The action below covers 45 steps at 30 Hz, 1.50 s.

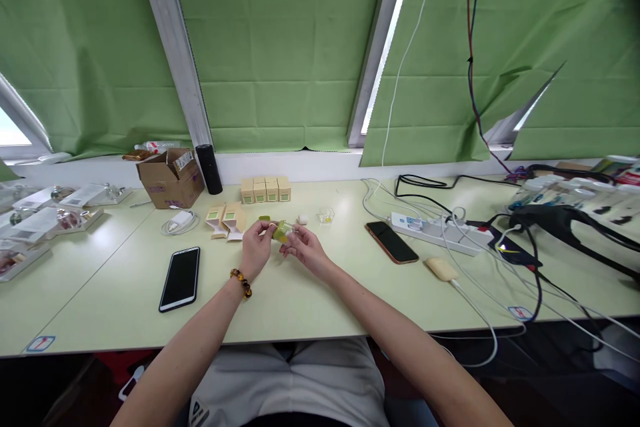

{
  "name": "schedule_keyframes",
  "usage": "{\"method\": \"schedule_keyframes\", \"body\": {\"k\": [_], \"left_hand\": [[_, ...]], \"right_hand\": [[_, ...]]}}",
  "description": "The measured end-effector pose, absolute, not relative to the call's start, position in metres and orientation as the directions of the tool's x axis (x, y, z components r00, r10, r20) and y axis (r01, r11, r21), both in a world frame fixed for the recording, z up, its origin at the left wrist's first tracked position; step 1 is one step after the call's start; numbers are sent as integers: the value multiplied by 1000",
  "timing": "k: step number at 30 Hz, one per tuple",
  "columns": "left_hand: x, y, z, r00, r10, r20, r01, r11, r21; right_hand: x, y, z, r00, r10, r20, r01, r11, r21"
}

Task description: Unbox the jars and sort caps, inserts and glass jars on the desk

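Over the middle of the table, both my hands hold a small clear container with a yellow-green label (283, 231). My left hand (257, 248) pinches its left end, and my right hand (309, 251) has its fingers closed round the right end. Just beyond my fingers lie a small white piece (302, 219) and a clear little cup with something yellow in it (326, 215). A small green item (264, 217) shows behind my left fingers, partly hidden. Two kraft-paper boxes, opened up (217, 221), stand left of my left hand. Several closed kraft boxes (265, 189) form a row behind.
A white-framed phone (180, 279) lies left, a second phone (391, 242) right, beside a power strip (440, 232) with tangled cables. A cardboard box (171, 180) and a black cylinder (209, 169) stand at the back left. Packaged items (75, 217) sit far left.
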State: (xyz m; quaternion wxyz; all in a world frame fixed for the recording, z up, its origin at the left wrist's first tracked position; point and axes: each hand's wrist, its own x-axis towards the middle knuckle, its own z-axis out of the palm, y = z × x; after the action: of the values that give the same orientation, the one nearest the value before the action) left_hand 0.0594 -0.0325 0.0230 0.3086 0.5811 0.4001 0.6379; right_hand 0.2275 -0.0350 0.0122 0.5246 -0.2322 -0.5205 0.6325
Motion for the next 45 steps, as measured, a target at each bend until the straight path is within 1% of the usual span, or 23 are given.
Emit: {"method": "schedule_keyframes", "body": {"k": [2, 4, 5, 7, 9, 11, 12, 14, 16, 17, 19, 22, 26, 28, 30, 32, 35, 37, 40, 45], "left_hand": [[60, -34, 23, -121, 844, 523, 102, -513, 852], [61, -35, 23, -101, 838, 536, 103, -527, 844], [61, -36, 23, -88, 839, 537, 99, -530, 843], [60, -36, 25, -62, 849, 525, 74, -521, 850], [59, -37, 27, -27, 871, 491, 14, -491, 871], [58, -37, 29, 28, 899, 437, -74, -434, 898], [58, -37, 29, 61, 909, 413, -116, -404, 907], [58, -37, 29, 115, 917, 381, -166, -360, 918], [58, -37, 28, 133, 916, 379, -182, -353, 918], [58, -37, 27, 132, 914, 385, -184, -359, 915], [58, -37, 27, 125, 910, 395, -183, -370, 911], [58, -38, 29, 118, 908, 402, -181, -378, 908], [58, -40, 33, 99, 902, 420, -181, -399, 899], [58, -41, 35, 79, 896, 438, -176, -420, 890], [57, -41, 36, 71, 891, 449, -175, -432, 885], [57, -39, 36, 76, 892, 445, -179, -427, 886], [56, -36, 34, 68, 907, 415, -158, -401, 902], [56, -34, 32, 41, 918, 394, -136, -385, 913], [55, -32, 31, 9, 930, 366, -129, -362, 923], [55, -32, 31, -15, 935, 354, -118, -353, 928]], "right_hand": [[228, -36, 14, -373, 900, 228, -471, 28, -882], [229, -36, 15, -360, 904, 230, -484, 30, -875], [229, -36, 15, -337, 909, 244, -477, 58, -877], [231, -36, 15, -262, 918, 299, -430, 166, -888], [232, -37, 15, -156, 912, 379, -323, 315, -893], [234, -38, 15, -45, 873, 486, -152, 474, -867], [235, -39, 15, -5, 835, 550, -56, 549, -834], [235, -41, 16, 16, 732, 681, 119, 675, -728], [235, -43, 16, -6, 636, 772, 226, 753, -618], [235, -43, 16, -17, 606, 795, 254, 772, -583], [234, -44, 15, -20, 583, 812, 267, 786, -557], [232, -44, 14, 3, 613, 790, 200, 774, -601], [231, -47, 17, 46, 723, 689, 60, 687, -724], [231, -48, 20, 53, 782, 621, -45, 623, -781], [232, -48, 23, 5, 845, 535, -180, 527, -831], [233, -46, 24, -108, 898, 426, -284, 383, -879], [235, -40, 21, -242, 928, 284, -336, 195, -921], [234, -36, 19, -278, 932, 231, -347, 127, -929], [233, -35, 17, -293, 930, 224, -358, 110, -927], [230, -37, 15, -296, 905, 306, -317, 210, -925]]}}
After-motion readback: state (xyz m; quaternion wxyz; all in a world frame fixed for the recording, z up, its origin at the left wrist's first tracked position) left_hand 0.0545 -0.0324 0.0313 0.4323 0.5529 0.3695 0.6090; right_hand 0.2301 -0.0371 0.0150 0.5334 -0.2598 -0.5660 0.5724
